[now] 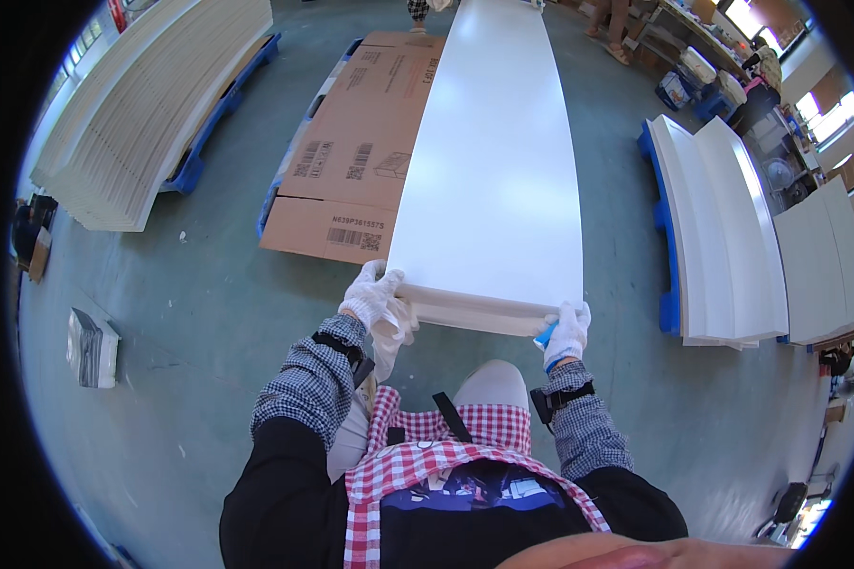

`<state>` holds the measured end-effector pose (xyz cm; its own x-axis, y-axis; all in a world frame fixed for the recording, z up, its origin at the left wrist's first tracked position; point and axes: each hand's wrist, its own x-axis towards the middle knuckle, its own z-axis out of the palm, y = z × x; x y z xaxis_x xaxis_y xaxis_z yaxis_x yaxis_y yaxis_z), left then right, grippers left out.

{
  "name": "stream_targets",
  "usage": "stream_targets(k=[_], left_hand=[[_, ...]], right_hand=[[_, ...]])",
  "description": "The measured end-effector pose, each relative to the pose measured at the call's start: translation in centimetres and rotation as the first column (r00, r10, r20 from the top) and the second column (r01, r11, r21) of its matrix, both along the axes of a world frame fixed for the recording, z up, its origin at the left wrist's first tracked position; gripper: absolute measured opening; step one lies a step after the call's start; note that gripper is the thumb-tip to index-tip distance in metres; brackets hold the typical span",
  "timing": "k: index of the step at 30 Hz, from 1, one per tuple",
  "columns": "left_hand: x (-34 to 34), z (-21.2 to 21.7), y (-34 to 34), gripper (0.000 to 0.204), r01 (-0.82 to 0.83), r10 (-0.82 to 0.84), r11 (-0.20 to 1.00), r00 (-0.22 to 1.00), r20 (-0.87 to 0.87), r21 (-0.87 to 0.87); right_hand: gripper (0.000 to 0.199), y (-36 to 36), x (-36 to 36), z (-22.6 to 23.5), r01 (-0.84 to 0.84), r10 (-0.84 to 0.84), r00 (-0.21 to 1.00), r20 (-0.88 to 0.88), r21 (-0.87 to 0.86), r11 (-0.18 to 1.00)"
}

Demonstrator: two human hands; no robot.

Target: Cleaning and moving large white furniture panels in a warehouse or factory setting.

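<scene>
A long white glossy panel (pixel 489 180) stretches away from me, its near edge at waist height. My left hand (pixel 370 292), in a white knit glove, is closed on its near left corner. A crumpled white cloth (pixel 389 339) hangs just below that hand. At the near right corner my right hand (pixel 568 331), gloved too, is closed on the panel's edge. A small blue thing (pixel 545 336) shows at its fingers; its kind is unclear. Under the panel's left side lies a flat brown cardboard carton (pixel 351 156), partly covered by it.
A tall stack of white panels (pixel 157 114) rests on a blue pallet (pixel 192 173) at left. More white panels (pixel 721 237) lie on a pallet at right. A wrapped grey-white bundle (pixel 92 348) sits on the floor. People stand in the background near a cluttered workbench (pixel 707 38).
</scene>
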<state>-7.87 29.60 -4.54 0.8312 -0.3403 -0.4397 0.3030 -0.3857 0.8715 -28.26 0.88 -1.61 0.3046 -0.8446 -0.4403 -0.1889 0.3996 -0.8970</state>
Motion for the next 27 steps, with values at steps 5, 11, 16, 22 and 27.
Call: stream_targets(k=[5,11,16,22,27], left_hand=[[-0.1,0.3,-0.3,0.05,-0.003,0.003,0.999,1.0,-0.009,-0.04],[0.1,0.5,0.0,0.045,-0.002,0.001,0.999,1.0,-0.018,-0.049],[0.2,-0.1,0.1,0.043,-0.029,0.024,0.993,0.999,-0.045,-0.118],[-0.3,1.6,0.0,0.041,-0.052,0.042,0.983,0.997,-0.061,-0.178],[-0.1,1.4,0.4,0.042,-0.055,0.048,0.985,0.998,-0.048,-0.163]], right_hand=[[0.056,-0.2,-0.2,-0.4,0.022,-0.021,0.999,0.031,-0.016,1.0],[0.051,-0.8,-0.2,0.1,-0.026,0.025,0.999,0.038,0.02,0.999],[0.045,-0.8,-0.2,0.7,-0.047,0.047,0.998,-0.036,0.014,0.999],[0.035,-0.5,-0.2,0.7,-0.047,0.046,0.997,-0.064,-0.019,0.999],[0.046,-0.4,-0.1,0.9,-0.063,0.063,0.997,-0.05,-0.004,0.998]])
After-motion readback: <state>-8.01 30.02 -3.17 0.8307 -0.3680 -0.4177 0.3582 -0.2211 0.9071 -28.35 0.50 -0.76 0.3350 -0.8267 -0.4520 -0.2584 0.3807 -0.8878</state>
